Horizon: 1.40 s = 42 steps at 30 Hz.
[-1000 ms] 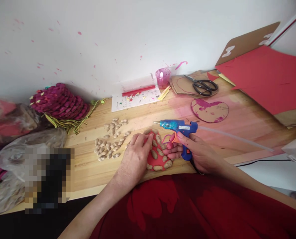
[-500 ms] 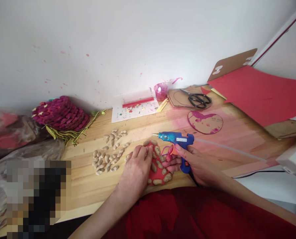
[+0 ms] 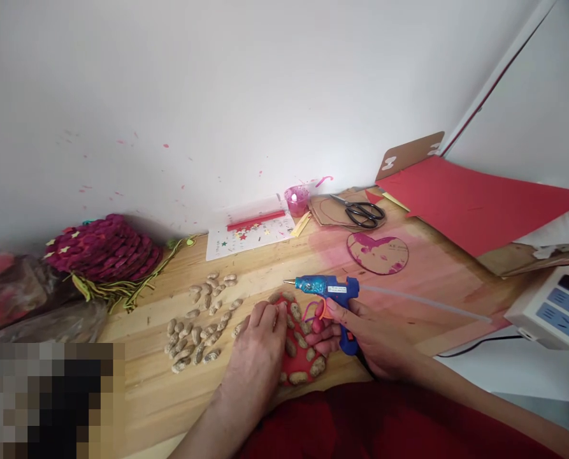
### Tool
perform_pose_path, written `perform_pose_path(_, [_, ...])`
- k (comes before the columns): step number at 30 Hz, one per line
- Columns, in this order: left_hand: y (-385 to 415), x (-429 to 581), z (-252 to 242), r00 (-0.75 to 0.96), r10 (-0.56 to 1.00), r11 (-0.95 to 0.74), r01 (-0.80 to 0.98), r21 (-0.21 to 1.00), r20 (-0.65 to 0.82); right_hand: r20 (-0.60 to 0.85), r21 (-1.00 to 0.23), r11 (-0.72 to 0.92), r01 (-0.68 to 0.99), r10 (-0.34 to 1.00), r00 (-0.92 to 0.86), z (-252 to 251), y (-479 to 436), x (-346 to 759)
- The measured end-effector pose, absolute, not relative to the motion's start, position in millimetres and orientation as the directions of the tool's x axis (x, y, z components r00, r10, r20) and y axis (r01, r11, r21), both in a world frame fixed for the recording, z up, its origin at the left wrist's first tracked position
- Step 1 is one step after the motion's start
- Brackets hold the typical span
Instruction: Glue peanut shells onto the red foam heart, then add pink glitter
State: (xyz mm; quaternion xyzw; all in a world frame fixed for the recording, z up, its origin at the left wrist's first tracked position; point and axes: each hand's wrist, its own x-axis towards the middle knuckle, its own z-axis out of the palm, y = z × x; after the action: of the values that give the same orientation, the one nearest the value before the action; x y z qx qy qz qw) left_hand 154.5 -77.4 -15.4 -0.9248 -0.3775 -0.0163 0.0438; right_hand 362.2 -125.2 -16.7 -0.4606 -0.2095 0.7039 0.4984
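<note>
A blue hot glue gun (image 3: 320,287) lies in my right hand (image 3: 344,325), its nozzle pointing left and a clear glue stick (image 3: 427,305) trailing from its back. An orange loop and a purple strand show near my thumb. Beneath sits a red piece (image 3: 299,362) with peanuts on it, right at the table's near edge. My left hand (image 3: 260,344) rests on its left side, fingers bent and pressed together. Whatever lies beneath those fingertips is hidden. Loose peanuts (image 3: 195,335) lie left of my left hand.
Purple peanut crafts (image 3: 105,248) with green strings are stacked at left, near plastic bags (image 3: 16,287). Behind are a sheet with stars (image 3: 212,245), a pink cup (image 3: 297,199) and black scissors (image 3: 364,215) on cardboard. A cardboard heart (image 3: 377,254), red paper (image 3: 475,197) and power strip (image 3: 552,312) are at right.
My view has tilted up and turned slightly right, so the table things sit lower and more of the power strip shows. Both hands keep nearly the same pose, the glue gun still held.
</note>
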Motion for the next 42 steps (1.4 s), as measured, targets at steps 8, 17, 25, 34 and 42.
perform_pose_path(8, [-77,157,-10,0.710,0.702,-0.706,0.704,-0.078,0.052,-0.429,-0.750,-0.420,-0.511,0.897,-0.107,-15,-125,364])
perform_pose_path(17, [-79,157,-15,0.709,0.699,-0.701,0.705,-0.106,0.094,-0.458,-0.755,-0.432,-0.493,0.886,-0.076,-18,-126,363])
perform_pose_path(25, [-78,154,-17,0.718,0.685,-0.712,0.695,-0.097,0.122,-0.459,-0.756,-0.425,-0.497,0.886,-0.060,-15,-125,362])
perform_pose_path(34, [-79,153,-27,0.713,0.663,-0.710,0.696,-0.111,0.227,-0.429,-0.767,-0.414,-0.490,0.899,-0.088,-16,-126,361])
perform_pose_path(42, [-79,152,-24,0.723,0.661,-0.713,0.689,-0.130,0.201,-0.448,-0.764,-0.417,-0.493,0.892,-0.061,-15,-126,361])
